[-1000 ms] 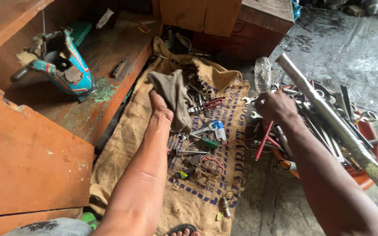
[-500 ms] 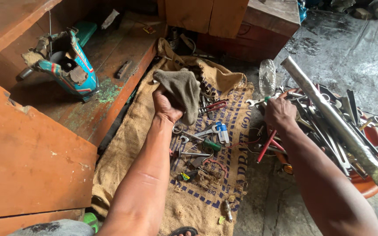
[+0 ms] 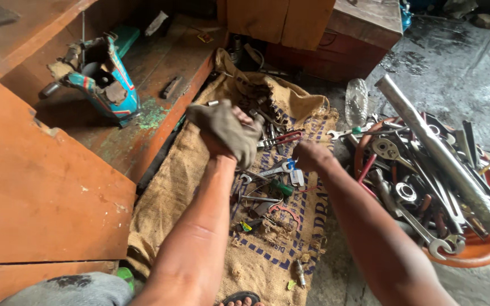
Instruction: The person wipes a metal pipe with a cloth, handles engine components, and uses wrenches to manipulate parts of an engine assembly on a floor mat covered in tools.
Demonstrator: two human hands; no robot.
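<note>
Left hand (image 3: 222,139) raised over the burlap sack (image 3: 182,187), forearm running up from the bottom edge, wrist bent, grip closed around a dirty grey-brown rag (image 3: 231,131). The rag drapes over the knuckles and hides most of the fingers. Right hand (image 3: 308,156) lower, just right of the left, forearm coming in from the lower right, hand turned away from the camera. Cannot tell whether its grip is open or closed; fingers are out of sight behind the back of the hand, and it is unclear if it touches anything.

Rag sits above the sack's middle, over a scatter of small tools. Red-handled pliers (image 3: 282,138) lie between the 2 hands; a green-handled screwdriver (image 3: 282,188) lies below them. Other pieces on the sack are too small and tangled to name.

To the right, an orange basin (image 3: 472,252) is heaped with wrenches, its far rim hidden under them. A long metal pipe (image 3: 443,164) crosses the basin and is cut off at the right edge. A clear plastic bottle (image 3: 356,102) stands beside the sack's top right corner. Upper left, a blue scooter body panel (image 3: 106,85) rests on an orange wooden platform (image 3: 41,187). Grey cloth at the bottom left is cut off.
</note>
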